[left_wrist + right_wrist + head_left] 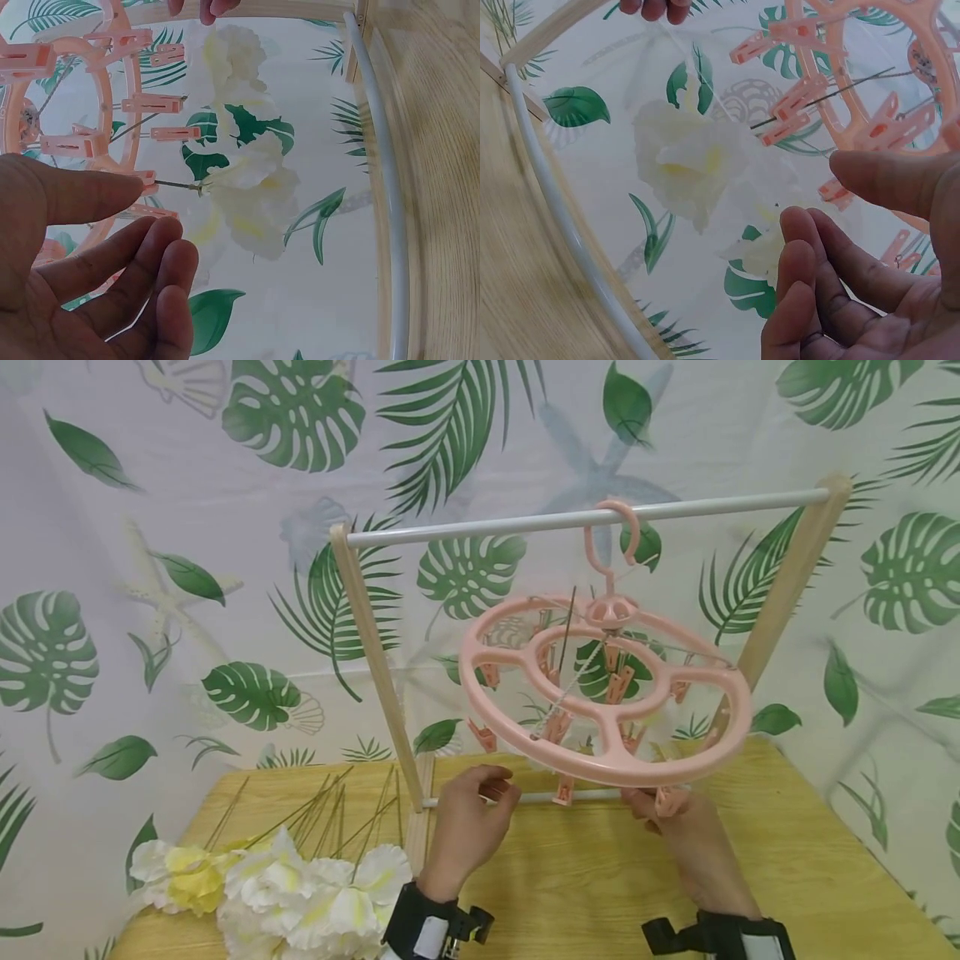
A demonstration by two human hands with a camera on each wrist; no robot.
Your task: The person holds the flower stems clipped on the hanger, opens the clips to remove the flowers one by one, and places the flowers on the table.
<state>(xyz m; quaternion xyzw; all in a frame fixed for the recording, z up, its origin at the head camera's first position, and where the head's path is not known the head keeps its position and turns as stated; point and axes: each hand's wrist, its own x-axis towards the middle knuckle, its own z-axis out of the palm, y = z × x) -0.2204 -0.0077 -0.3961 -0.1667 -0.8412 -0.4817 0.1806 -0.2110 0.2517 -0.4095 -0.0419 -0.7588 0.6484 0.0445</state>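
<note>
A pink round clip hanger (540, 747) hangs by its hook from the white top bar (480, 525) of a wooden rack. Small pink clothes pegs (152, 103) dangle from its rings. White and yellow artificial flowers (251, 195) hang below, one with its stem at a peg in the left wrist view. Beneath the hanger's left side is my left hand (476, 818), fingers loosely bent and a gap between thumb and fingertips. My right hand (697, 843) is under the front right rim, close to a peg (670, 800); its thumb and fingers (799, 262) stand apart, holding nothing.
Several loose artificial flowers (300, 893) lie at the table's left, thin stems (322, 810) pointing back. The rack's wooden posts (378, 668) flank the hanger, and a white lower bar (391, 187) runs near the tabletop (570, 885). A leaf-print cloth (150, 693) hangs behind.
</note>
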